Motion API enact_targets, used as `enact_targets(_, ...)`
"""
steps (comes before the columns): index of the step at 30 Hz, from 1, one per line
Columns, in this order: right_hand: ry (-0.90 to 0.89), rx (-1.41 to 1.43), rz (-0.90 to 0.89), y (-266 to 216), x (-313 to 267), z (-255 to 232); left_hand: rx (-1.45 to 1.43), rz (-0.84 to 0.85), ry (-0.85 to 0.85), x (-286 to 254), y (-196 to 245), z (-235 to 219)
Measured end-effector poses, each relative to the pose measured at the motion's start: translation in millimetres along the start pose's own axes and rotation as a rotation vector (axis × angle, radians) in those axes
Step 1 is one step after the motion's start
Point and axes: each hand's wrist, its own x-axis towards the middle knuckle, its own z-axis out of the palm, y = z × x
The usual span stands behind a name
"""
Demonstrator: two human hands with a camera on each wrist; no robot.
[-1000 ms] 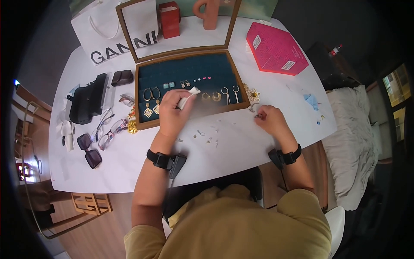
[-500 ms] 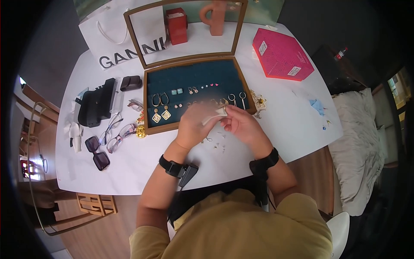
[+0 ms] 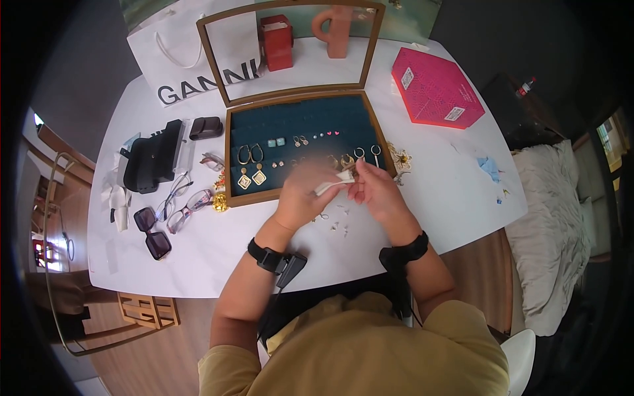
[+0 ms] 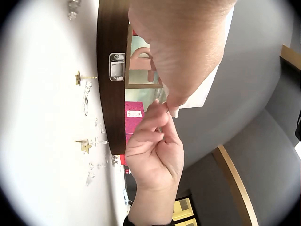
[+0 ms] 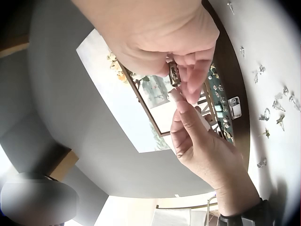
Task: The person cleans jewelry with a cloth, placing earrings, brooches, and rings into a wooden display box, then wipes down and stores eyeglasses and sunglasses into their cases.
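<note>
The right hand (image 3: 380,191) has moved inward, its fingers pinching a small brown-and-gold metal ornament (image 5: 174,74) before the wooden-framed, teal-lined case (image 3: 259,197), apparently steadied for the soft white cloth (image 3: 345,177) gripped in the left hand (image 3: 302,197).

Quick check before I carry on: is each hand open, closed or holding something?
Left hand: closed, pinching a white cloth.
Right hand: closed, pinching a small piece of jewelry.

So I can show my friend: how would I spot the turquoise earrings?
Find the open wooden case on the table. On its dark lining, go left along the row from the pink studs to its end. The turquoise earrings are the only blue-green squares.
</note>
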Motion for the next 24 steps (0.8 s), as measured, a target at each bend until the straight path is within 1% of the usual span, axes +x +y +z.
enact_targets(3, -0.108, -0.055, 0.046, 4, 0, 1, -0.002, -0.018, 0.010, -1, 0, 2)
enact_targets(6, -0.141, -0.046, 0.039, 2, -1, 1, -0.007, -0.053, 0.049, -1, 0, 2)
enact_targets(9, -0.199, -0.154, 0.041, 3, -5, 7, -0.056, -0.073, 0.042, -2, 0, 4)
enact_targets(14, -0.179, -0.103, 0.006, 5, -4, 3, -0.049, -0.119, -0.002, 1, 3, 0)
enact_targets(15, -0.183, -0.089, -0.006, 3, -6, 2, -0.001, -0.094, 0.035, 1, -1, -3)
enact_targets(17, -0.155, -0.028, -0.065, -6, -8, 0, 0.093, -0.045, 0.107, 1, -11, -9)
enact_targets(18, -0.139, 0.001, -0.096, -12, -9, -3, 0.054, -0.159, 0.189, 2, -10, -11)
enact_targets(19, -0.074, -0.073, -0.119, -17, -8, -6, -0.002, -0.207, 0.275, 2, -13, -13)
enact_targets(21, 0.057, -0.222, -0.174, -31, -4, -15, -0.039, -0.312, 0.372, 5, -13, -18)
enact_targets(22, 0.123, -0.301, -0.181, -35, 2, -20, -0.029, -0.308, 0.383, 7, -13, -18)
enact_targets(24, 0.135, -0.421, -0.189, -46, 19, -35, -0.008, -0.303, 0.407, 4, -13, -15)
